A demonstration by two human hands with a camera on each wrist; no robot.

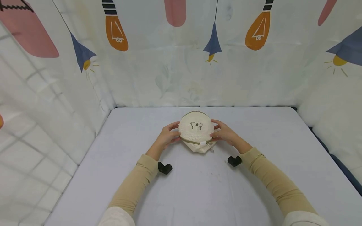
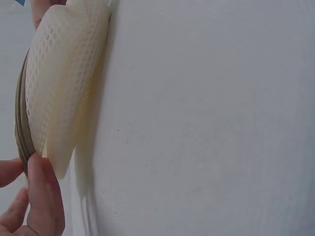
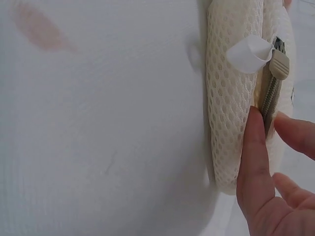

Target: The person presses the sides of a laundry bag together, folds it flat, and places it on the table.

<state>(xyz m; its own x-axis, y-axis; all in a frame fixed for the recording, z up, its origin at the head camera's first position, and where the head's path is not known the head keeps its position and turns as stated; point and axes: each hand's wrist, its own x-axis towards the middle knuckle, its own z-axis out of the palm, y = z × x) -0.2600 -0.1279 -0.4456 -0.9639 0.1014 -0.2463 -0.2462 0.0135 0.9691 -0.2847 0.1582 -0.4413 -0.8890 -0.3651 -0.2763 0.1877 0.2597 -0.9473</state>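
A round cream mesh laundry bag (image 1: pixel 197 133) with a small line drawing on top sits at the far middle of the table, its lower part sagging toward the near side. My left hand (image 1: pixel 168 135) pinches the bag's left edge; in the left wrist view its thumb and fingers (image 2: pixel 40 189) grip the rim by the zipper (image 2: pixel 20 118). On the opposite edge, my right hand (image 1: pixel 226 133) holds the rim between thumb and fingers (image 3: pixel 254 162). The beige zipper pull (image 3: pixel 279 65) and a white fabric tab (image 3: pixel 249 54) show in the right wrist view, just beyond those fingertips.
A white cloth covers the table (image 1: pixel 198 194). Behind it hangs a pale curtain (image 1: pixel 181 78) printed with lamps and bulbs, and light fabric also lines both sides. Black wrist-camera pieces (image 1: pixel 165 168) jut from the sleeves.
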